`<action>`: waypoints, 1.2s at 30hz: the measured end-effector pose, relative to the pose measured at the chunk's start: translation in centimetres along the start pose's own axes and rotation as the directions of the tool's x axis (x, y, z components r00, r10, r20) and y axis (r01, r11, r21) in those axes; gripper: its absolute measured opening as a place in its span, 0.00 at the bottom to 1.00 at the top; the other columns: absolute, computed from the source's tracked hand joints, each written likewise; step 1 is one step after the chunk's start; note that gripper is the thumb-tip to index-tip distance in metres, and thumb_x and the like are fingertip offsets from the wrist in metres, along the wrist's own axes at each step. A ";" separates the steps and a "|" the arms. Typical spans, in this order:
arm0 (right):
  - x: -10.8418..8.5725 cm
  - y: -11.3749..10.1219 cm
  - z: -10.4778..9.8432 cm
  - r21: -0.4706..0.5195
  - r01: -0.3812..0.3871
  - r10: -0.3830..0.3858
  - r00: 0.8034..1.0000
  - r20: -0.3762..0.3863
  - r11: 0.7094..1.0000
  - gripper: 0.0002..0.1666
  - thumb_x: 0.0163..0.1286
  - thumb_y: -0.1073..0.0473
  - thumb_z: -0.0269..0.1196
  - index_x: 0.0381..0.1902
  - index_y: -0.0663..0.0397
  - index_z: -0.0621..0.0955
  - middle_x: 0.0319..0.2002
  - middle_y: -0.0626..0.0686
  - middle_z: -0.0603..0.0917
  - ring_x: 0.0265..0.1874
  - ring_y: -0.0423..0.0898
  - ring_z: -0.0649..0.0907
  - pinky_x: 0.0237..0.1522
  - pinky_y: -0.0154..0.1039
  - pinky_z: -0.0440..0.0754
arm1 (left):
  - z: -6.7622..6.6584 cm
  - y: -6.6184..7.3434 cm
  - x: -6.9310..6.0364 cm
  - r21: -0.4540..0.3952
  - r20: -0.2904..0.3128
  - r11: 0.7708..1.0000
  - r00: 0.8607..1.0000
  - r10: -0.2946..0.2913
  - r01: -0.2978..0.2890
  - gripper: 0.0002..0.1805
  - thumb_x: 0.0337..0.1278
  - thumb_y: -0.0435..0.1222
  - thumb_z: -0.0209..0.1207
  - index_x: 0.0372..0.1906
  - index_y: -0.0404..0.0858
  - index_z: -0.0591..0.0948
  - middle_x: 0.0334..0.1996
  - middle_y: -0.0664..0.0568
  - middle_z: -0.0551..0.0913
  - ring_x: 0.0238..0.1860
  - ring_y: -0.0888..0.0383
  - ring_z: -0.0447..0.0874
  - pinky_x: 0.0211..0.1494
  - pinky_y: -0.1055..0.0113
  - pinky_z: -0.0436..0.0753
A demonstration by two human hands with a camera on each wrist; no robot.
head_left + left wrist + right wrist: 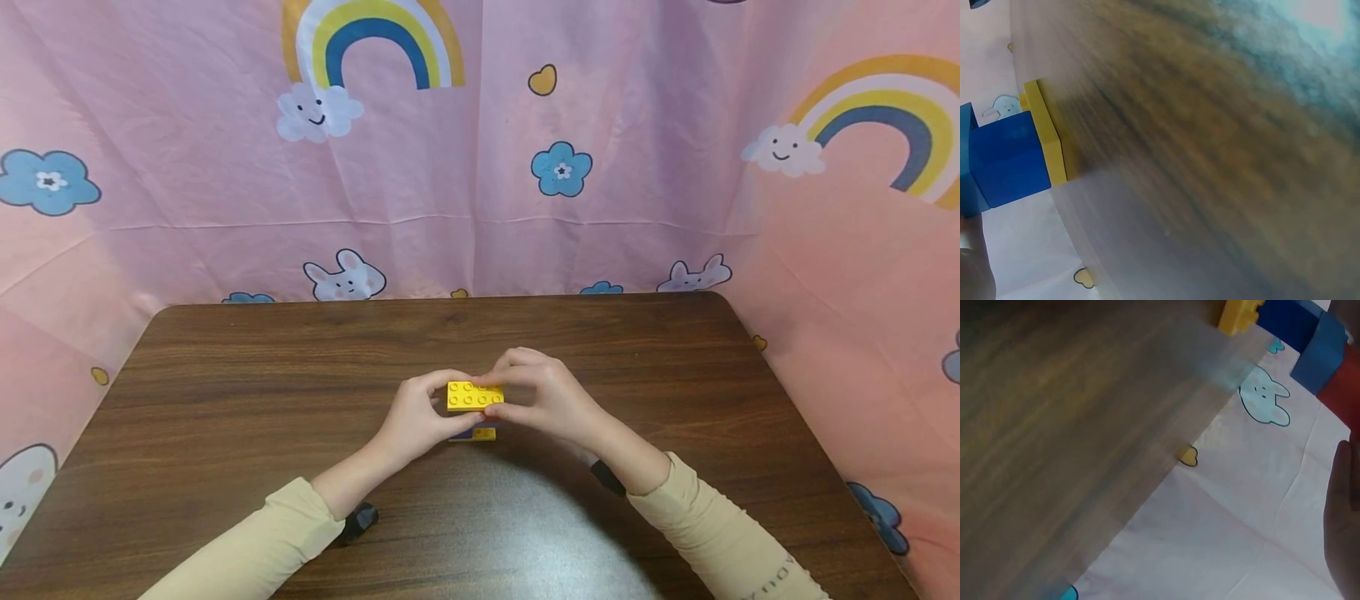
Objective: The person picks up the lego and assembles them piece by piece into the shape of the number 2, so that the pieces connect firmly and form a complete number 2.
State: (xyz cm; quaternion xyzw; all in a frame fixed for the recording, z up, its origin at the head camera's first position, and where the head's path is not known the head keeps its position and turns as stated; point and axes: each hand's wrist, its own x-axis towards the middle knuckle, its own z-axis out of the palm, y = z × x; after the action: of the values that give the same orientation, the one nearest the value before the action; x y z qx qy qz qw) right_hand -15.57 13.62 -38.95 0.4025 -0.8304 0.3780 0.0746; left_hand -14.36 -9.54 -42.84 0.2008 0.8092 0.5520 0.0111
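Note:
A stack of toy building bricks stands on the table between the two hands. In the head view a studded yellow brick (459, 401) tops it, and part of a yellow bottom brick (484, 434) shows below. The left hand (412, 419) grips the stack from the left, thumb in front and fingers behind. From the right, the right hand (555, 398) pinches the yellow top brick between thumb and fingers. Blue bricks (1011, 159) rise above the bottom brick in the left wrist view. A red brick (1342, 387) sits higher up in the right wrist view.
The brown wood-grain table (262, 375) surrounds the stack, with glare near its front. A pink patterned curtain (637, 108) hangs behind and at both sides. Dark wrist devices (360, 522) show under the cuffs.

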 end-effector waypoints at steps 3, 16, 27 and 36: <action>-0.2 -0.1 0.1 0.028 -0.046 0.047 0.999 -0.026 0.999 0.22 0.57 0.63 0.82 0.51 0.54 0.91 0.42 0.48 0.89 0.45 0.43 0.86 0.51 0.44 0.90 | 0.0 0.0 0.0 0.006 0.000 1.000 1.000 0.000 0.000 0.23 0.50 0.29 0.80 0.53 0.34 0.88 0.50 0.43 0.92 0.51 0.50 0.90 0.59 0.54 0.92; 0.1 -0.3 -0.4 -0.039 -0.022 0.021 0.999 -0.025 0.999 0.20 0.56 0.62 0.83 0.47 0.54 0.91 0.41 0.48 0.89 0.43 0.45 0.87 0.49 0.39 0.89 | 0.1 -0.1 0.0 0.000 0.006 1.000 1.000 -0.009 0.009 0.23 0.51 0.30 0.80 0.54 0.36 0.88 0.51 0.45 0.92 0.53 0.49 0.90 0.62 0.50 0.91; 0.1 -0.5 -0.4 -0.108 -0.003 0.001 1.000 -0.016 0.994 0.20 0.55 0.61 0.84 0.46 0.53 0.91 0.41 0.47 0.89 0.44 0.43 0.86 0.50 0.39 0.90 | 0.0 0.0 0.0 -0.006 0.020 1.000 1.000 -0.020 0.020 0.22 0.52 0.30 0.79 0.54 0.36 0.88 0.51 0.44 0.92 0.54 0.50 0.89 0.64 0.48 0.90; -0.3 -0.4 0.1 -0.113 -0.032 0.028 0.999 -0.040 0.993 0.21 0.56 0.60 0.84 0.48 0.53 0.90 0.43 0.47 0.90 0.47 0.43 0.87 0.55 0.42 0.90 | -0.1 0.0 -0.1 -0.001 0.029 1.000 1.000 -0.011 0.011 0.22 0.53 0.31 0.79 0.54 0.36 0.87 0.53 0.44 0.91 0.56 0.47 0.89 0.65 0.45 0.89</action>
State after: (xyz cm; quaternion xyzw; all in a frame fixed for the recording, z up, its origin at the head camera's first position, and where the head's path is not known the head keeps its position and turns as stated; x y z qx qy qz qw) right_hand -15.11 13.55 -38.93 0.3778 -0.8548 0.3390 0.1076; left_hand -14.32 -9.67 -42.76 0.2044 0.8096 0.5495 0.0261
